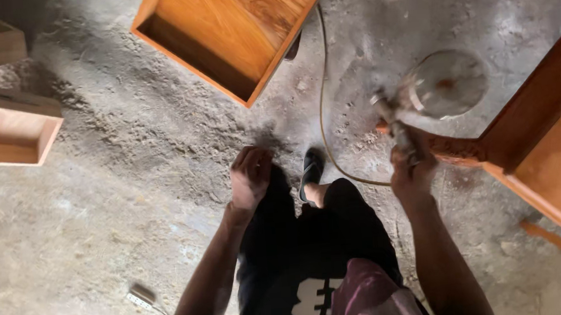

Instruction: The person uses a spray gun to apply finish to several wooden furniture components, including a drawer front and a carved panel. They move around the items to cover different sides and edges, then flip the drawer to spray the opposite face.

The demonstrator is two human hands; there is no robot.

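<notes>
Your right hand is clenched around the spray gun; left hand curled, empty. Hose near your foot could trip you.

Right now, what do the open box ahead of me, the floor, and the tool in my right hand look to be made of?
The open box: wood, orange-brown, with visible grain and a slight sheen, likely varnished. The floor: bare concrete, grey, rough and dusty. The spray gun in the right hand: apparently metal, its round cup dull and overspray-crusted; motion blur leaves it uncertain.
</notes>
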